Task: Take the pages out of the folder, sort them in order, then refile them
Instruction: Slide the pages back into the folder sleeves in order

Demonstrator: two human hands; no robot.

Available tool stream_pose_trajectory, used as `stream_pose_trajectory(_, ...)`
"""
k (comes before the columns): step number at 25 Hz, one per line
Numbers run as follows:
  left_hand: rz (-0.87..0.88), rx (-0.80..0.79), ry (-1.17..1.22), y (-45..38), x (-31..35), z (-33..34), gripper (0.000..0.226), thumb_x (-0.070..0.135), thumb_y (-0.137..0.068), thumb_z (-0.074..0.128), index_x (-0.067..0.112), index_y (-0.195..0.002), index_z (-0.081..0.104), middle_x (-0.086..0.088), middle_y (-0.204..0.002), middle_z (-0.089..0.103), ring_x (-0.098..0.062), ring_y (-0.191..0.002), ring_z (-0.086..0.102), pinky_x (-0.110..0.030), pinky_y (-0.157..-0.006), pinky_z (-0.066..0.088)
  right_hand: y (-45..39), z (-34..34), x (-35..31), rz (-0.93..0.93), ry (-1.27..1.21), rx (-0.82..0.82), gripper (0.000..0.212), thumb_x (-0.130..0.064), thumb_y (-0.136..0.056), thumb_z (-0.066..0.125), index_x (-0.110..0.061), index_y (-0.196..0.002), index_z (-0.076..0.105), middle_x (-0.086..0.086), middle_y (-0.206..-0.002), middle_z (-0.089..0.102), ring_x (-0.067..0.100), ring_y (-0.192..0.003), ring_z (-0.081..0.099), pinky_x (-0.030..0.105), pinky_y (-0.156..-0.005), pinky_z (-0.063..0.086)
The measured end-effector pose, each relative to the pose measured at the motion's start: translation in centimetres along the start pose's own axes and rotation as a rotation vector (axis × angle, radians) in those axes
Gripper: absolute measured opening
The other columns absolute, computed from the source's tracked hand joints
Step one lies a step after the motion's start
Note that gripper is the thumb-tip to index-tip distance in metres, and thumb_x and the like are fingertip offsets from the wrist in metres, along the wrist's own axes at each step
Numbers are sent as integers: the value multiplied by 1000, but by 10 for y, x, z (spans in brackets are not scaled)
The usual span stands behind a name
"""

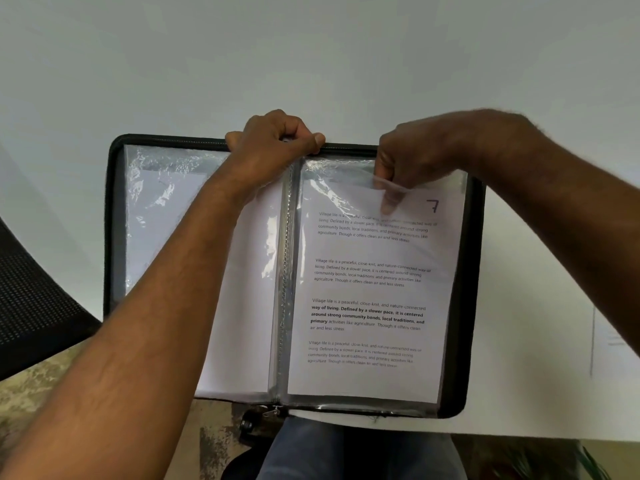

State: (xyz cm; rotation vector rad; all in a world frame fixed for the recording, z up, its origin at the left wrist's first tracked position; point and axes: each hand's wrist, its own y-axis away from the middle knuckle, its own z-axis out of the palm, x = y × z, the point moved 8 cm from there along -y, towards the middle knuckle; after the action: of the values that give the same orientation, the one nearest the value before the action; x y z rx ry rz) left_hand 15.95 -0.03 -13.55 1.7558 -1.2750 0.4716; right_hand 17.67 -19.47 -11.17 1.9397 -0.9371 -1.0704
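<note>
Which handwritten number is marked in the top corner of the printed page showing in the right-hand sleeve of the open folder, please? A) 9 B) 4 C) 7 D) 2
C: a handwritten 7 sits in the upper right corner of the printed page, just beside the right hand that pinches the top of the plastic sleeve.

I see a white worktop (311, 64) filling most of my view, its near edge running just above my lap. A black zip folder (460, 306) lies open flat on it, clear sleeves up, its near edge at the worktop's edge. Off to my right, a loose printed sheet (613, 341) also lies on the worktop, apart from the folder.
</note>
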Motion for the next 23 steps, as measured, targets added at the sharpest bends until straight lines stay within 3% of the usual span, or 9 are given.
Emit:
stream_pose_trajectory(3,20,23,-30,3,3,1,25,58,-88,70,39,-72,73,15,-101,72,-11,-122,53,-39,-93,20,6,-1,7,-10,-14,59,21,-52,-77,84,-32,-85,81,-20,-69,73,10,-82,71,35,-86,58)
stream_pose_trajectory(6,61,30,-74,6,7,2,26,62,-86,66,45,-68,71,19,-90,70,-15,-118,56,-41,-90,21,19,-7,22,-1,-107,160,43,-62,-94,60,-25,-88,79,-9,-81,76,16,-89,71,38,-89,55)
stream_pose_trajectory(8,100,55,-124,7,9,2,31,67,-84,62,41,-71,72,19,-84,68,-18,-114,59,-42,-88,22,33,-9,30,-1,-240,233,52,-66,-99,45,-29,-84,78,-8,-86,77,11,-88,70,36,-89,49)
stream_pose_trajectory(10,137,96,-208,9,13,3,38,69,-85,59,34,-73,71,19,-81,66,-19,-111,59,-41,-85,22,49,-11,37,-17,-388,348,53,-67,-98,44,-29,-85,78,-10,-88,77,6,-87,70,31,-87,47)
stream_pose_trajectory(14,165,179,-387,27,17,13,31,66,-91,58,36,-87,66,12,-106,55,-15,-113,42,-37,-89,18,79,0,57,-89,-641,718,22,-42,-87,79,-30,-104,72,-25,-96,72,1,-75,67,23,-77,46)
stream_pose_trajectory(17,240,238,-511,49,18,19,40,67,-92,56,33,-112,64,8,-122,53,-21,-120,43,-36,-97,18,96,39,76,-69,-959,929,52,-24,-84,85,-32,-127,57,-13,-126,64,8,-80,72,22,-79,54)
stream_pose_trajectory(19,265,234,-595,66,14,28,55,65,-92,57,30,-135,57,3,-143,49,-24,-135,40,-42,-106,20,102,70,73,-56,-1132,990,59,-17,-85,83,-32,-132,51,-8,-128,65,8,-83,74,20,-77,57)
stream_pose_trajectory(21,233,203,-618,89,3,40,74,64,-95,57,25,-155,39,-3,-166,30,-27,-151,26,-49,-117,16,104,104,63,-32,-1298,983,58,-13,-87,80,-25,-135,48,-3,-124,70,10,-92,75,24,-78,60)
stream_pose_trajectory(23,204,167,-605,115,-8,55,80,63,-99,51,22,-163,26,-6,-173,11,-29,-158,12,-53,-123,12,104,137,48,30,-1349,917,55,-17,-88,78,-21,-136,51,-3,-121,72,9,-100,75,25,-78,62)
